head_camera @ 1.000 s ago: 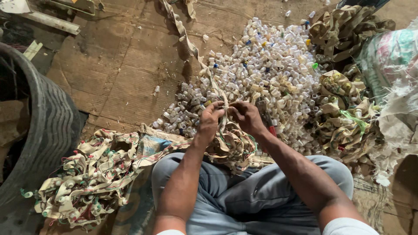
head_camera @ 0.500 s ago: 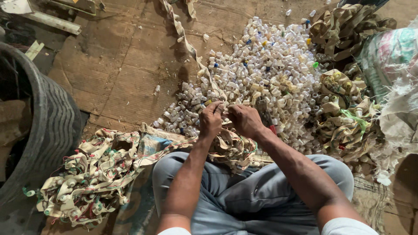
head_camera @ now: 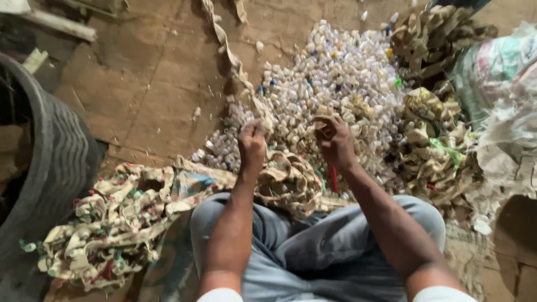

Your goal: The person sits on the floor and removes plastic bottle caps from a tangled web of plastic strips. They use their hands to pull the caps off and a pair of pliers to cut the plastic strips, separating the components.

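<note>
We grip a tan strip (head_camera: pixel 240 72) in our left hand (head_camera: pixel 251 146), our right hand (head_camera: pixel 334 140) seemingly pinching a small piece; finished coils (head_camera: pixel 291 182) lie just below, while the bottle heap (head_camera: pixel 330 84) beyond looks mostly untouched.

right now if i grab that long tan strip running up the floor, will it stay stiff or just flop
Probably flop: the strip snakes in loose curves across the floor and bends over the left hand that pinches it. It looks thin and flat, so likely light. The heaped strips lie crumpled and tangled, so it may snag as it is pulled.
</note>
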